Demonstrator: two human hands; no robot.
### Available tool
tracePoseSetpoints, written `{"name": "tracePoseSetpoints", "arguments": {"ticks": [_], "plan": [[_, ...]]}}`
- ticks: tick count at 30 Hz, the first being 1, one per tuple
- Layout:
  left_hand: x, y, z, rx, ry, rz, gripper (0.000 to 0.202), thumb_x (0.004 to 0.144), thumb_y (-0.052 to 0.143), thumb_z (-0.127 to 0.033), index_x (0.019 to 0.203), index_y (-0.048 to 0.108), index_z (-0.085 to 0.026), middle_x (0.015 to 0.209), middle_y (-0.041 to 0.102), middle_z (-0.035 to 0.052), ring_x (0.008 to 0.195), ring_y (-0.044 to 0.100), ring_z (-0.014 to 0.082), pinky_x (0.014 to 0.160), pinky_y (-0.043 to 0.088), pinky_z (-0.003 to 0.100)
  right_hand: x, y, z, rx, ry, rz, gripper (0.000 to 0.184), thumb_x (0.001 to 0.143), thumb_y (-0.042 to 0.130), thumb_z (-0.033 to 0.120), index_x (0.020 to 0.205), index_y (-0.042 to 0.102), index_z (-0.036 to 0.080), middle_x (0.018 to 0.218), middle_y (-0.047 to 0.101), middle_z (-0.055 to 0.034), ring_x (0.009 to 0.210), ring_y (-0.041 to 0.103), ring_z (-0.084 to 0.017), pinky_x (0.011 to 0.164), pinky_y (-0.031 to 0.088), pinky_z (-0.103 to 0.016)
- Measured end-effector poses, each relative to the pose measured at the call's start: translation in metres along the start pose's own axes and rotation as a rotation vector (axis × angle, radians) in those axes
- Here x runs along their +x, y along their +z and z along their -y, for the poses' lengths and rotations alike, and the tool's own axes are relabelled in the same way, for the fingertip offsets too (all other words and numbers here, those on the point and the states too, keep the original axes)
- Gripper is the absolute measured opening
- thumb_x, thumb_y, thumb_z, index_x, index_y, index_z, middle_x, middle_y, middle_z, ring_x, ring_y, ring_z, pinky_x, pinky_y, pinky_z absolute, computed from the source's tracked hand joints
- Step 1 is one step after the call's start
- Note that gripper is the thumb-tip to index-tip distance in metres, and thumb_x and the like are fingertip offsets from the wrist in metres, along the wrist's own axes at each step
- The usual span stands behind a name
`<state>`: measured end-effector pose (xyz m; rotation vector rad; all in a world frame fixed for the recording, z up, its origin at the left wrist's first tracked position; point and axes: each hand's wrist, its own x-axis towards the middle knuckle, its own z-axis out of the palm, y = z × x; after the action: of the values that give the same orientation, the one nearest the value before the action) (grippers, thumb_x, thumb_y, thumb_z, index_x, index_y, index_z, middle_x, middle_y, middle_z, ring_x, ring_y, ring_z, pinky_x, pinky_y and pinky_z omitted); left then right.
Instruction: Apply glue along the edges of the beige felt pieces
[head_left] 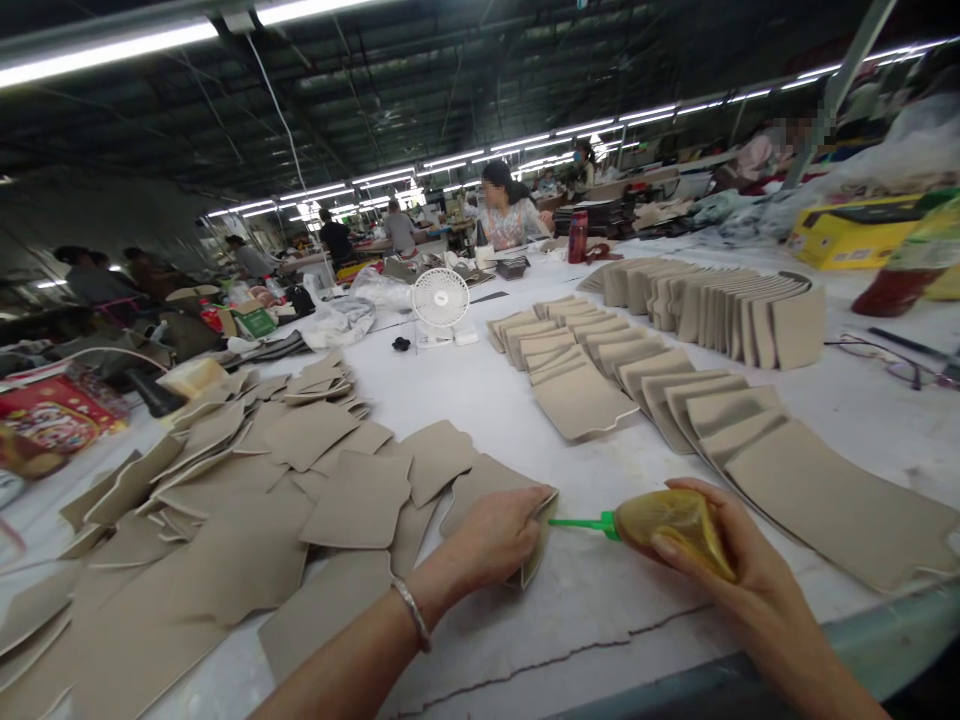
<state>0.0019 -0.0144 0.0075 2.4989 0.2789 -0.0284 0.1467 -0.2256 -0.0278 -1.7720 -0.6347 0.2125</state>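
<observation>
Beige panels of flat, matte, board-like material with notched corners covered much of the white table (480, 400): a loose, jumbled heap (225, 500) lay to the left, while neatly overlapped rows (675, 390) fanned out to the right. The left hand (495, 535), a metal bangle (412, 612) at its wrist, pressed down with fingers curled on one beige piece (487, 490) at the heap's near edge. The right hand (720, 560) was wrapped around a soft, translucent amber squeeze bottle (671, 522), its thin green nozzle (581, 523) pointing at that piece's edge, just beside the left fingertips. The tabletop looked smooth, marked by a dark crack line near the front. A small white fan (440, 300) stood further back. Behind it stretched a dim workshop with long fluorescent tubes and other people seated at cluttered benches.
</observation>
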Motion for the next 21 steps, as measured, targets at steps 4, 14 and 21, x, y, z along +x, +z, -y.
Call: {"name": "tracePoseSetpoints", "arguments": {"ticks": [4, 14, 21], "plan": [[0.001, 0.0, 0.001, -0.01, -0.012, -0.002, 0.058, 0.082, 0.037, -0.012, 0.137, 0.053, -0.018, 0.138, 0.055, 0.0046, 0.125, 0.054, 0.0234, 0.111, 0.04, 0.036, 0.006, 0.0, 0.004, -0.015, -0.042, -0.056, 0.064, 0.067, 0.072, 0.066, 0.116, 0.052, 0.03, 0.112, 0.057, -0.0043, 0.102, 0.055, -0.033, 0.093, 0.044, -0.048], [0.0, 0.0, 0.0, -0.027, -0.005, -0.005, 0.058, 0.081, 0.037, -0.011, 0.136, 0.054, -0.02, 0.139, 0.054, 0.0028, 0.127, 0.052, 0.0224, 0.112, 0.038, 0.035, 0.004, -0.001, -0.004, 0.01, -0.033, 0.035, 0.059, 0.075, 0.07, 0.06, 0.121, 0.05, 0.029, 0.108, 0.06, -0.0032, 0.099, 0.059, -0.028, 0.08, 0.05, -0.034], [-0.001, -0.002, 0.0, -0.038, -0.003, -0.003, 0.056, 0.082, 0.036, -0.012, 0.134, 0.056, -0.022, 0.137, 0.057, 0.0019, 0.125, 0.054, 0.0222, 0.111, 0.04, 0.036, 0.013, 0.005, -0.005, -0.009, -0.04, -0.03, 0.063, 0.073, 0.07, 0.063, 0.121, 0.05, 0.028, 0.111, 0.056, -0.0033, 0.102, 0.055, -0.03, 0.089, 0.046, -0.042]]}}
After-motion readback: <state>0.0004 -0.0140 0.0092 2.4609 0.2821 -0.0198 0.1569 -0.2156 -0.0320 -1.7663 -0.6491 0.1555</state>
